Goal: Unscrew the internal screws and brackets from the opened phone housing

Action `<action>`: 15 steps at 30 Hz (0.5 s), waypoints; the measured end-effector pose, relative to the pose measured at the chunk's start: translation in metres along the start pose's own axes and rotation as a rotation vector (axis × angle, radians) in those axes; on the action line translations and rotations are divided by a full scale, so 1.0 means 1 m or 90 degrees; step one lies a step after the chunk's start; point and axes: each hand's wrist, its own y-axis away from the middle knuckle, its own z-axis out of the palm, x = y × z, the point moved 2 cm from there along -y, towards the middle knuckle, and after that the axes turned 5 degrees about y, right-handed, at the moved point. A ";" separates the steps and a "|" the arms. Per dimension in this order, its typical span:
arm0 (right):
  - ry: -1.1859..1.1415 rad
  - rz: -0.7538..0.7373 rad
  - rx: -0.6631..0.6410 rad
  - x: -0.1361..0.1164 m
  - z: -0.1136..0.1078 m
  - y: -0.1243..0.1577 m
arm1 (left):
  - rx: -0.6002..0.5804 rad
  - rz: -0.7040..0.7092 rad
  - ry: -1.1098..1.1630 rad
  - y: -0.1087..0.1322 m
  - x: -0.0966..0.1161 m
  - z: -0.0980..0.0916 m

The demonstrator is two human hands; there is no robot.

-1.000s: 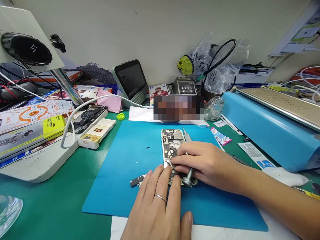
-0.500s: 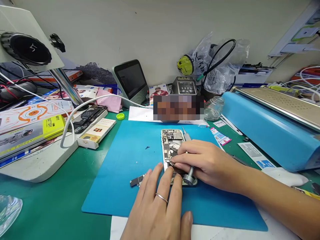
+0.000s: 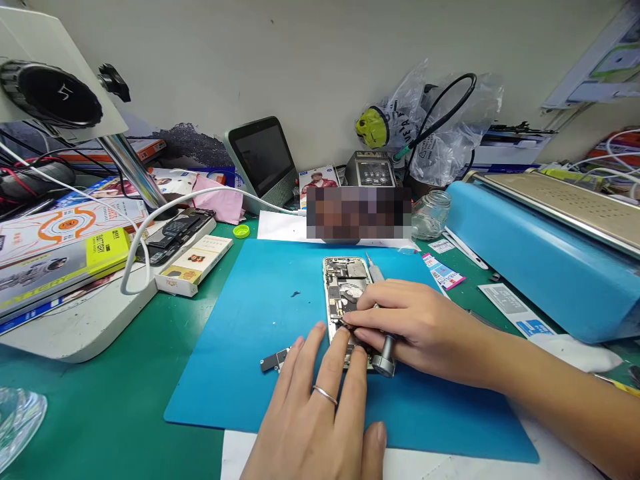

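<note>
An opened smartphone (image 3: pixel 350 291) lies on the blue mat, its inner boards and round wireless coil showing. My left hand (image 3: pixel 320 400), wearing a ring, is open with fingers stretched, fingertips at the phone's lower left edge. My right hand (image 3: pixel 410 327) is closed over the phone's right side. A screwdriver (image 3: pixel 384 363) is tucked in it, grey round end toward me and thin tip pointing away past the knuckles. The right thumb and forefinger press at the phone's middle; whatever lies under these fingertips is hidden. Beside the left fingers rests a small dark metal plate (image 3: pixel 274 361).
Left of the blue mat (image 3: pixel 225 373) stand a microscope base (image 3: pixel 90 333), boxes and another opened phone (image 3: pixel 175 233). A smart display (image 3: pixel 263 160), a glass jar (image 3: pixel 431 215) and a blue machine (image 3: pixel 540 260) line the back and right. A white cable (image 3: pixel 200 195) arches across.
The screwdriver's grey end has shifted slightly right and its shaft tilts a little more with my right hand. My left hand is almost unmoved, and the phone stays in place.
</note>
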 end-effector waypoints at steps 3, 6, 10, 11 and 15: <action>0.008 -0.010 0.011 0.001 0.000 -0.001 | 0.010 0.005 -0.006 -0.002 0.001 -0.003; 0.009 -0.013 0.038 0.002 -0.002 -0.002 | 0.023 0.011 -0.015 -0.004 0.003 -0.006; 0.013 -0.013 0.070 0.003 -0.006 -0.001 | 0.023 -0.002 -0.006 -0.007 0.007 -0.006; 0.019 -0.014 0.078 0.002 -0.008 0.000 | 0.026 -0.010 0.003 -0.008 0.009 -0.005; 0.093 -0.037 0.090 0.000 -0.014 -0.010 | 0.054 -0.041 0.032 -0.011 0.013 -0.002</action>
